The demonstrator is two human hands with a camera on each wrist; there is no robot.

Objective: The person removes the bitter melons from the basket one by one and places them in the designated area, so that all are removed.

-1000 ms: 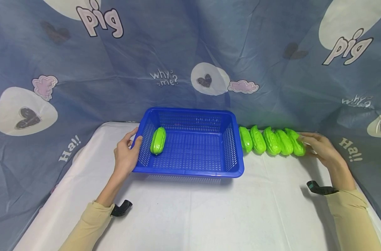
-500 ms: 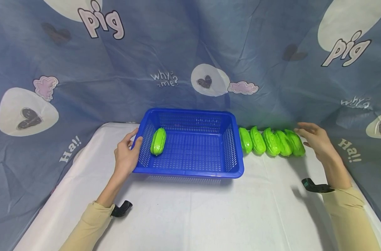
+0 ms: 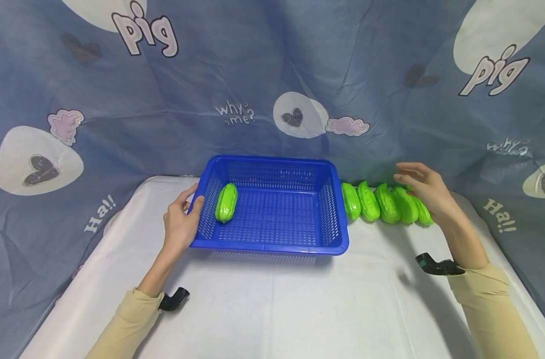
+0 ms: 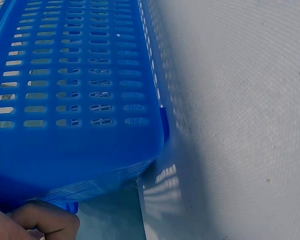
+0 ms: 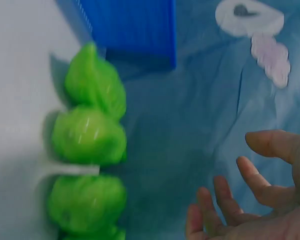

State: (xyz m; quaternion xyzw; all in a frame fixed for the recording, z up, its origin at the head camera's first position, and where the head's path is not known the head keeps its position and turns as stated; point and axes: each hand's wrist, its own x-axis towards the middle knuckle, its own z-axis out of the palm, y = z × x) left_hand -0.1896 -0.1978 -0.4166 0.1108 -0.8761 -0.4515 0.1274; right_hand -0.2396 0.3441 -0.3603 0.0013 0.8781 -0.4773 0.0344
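Observation:
A blue plastic basket (image 3: pixel 270 248) with slotted walls stands at the back middle of the table. My left hand (image 3: pixel 182 222) grips its left rim, thumb on top; in the left wrist view, bent fingers (image 4: pixel 50 220) show at the basket's wall. One shiny green bitter gourd (image 3: pixel 226 202), seemingly a toy, lies inside near the left wall. Outside, right of the basket, several matching gourds (image 3: pixel 368 202) stand side by side in a row. My right hand (image 3: pixel 427 192) hovers over the row's right end, fingers spread and holding nothing, partly covering the last gourds.
A white cloth (image 3: pixel 299 309) covers the table. Behind it hangs a blue printed curtain (image 3: pixel 254 65), close to the basket and the gourd row. Each wrist carries a black camera mount (image 3: pixel 438 265).
My right hand has left the rightmost gourd, rising and moving left above the row. The left hand, basket and gourds stay where they were.

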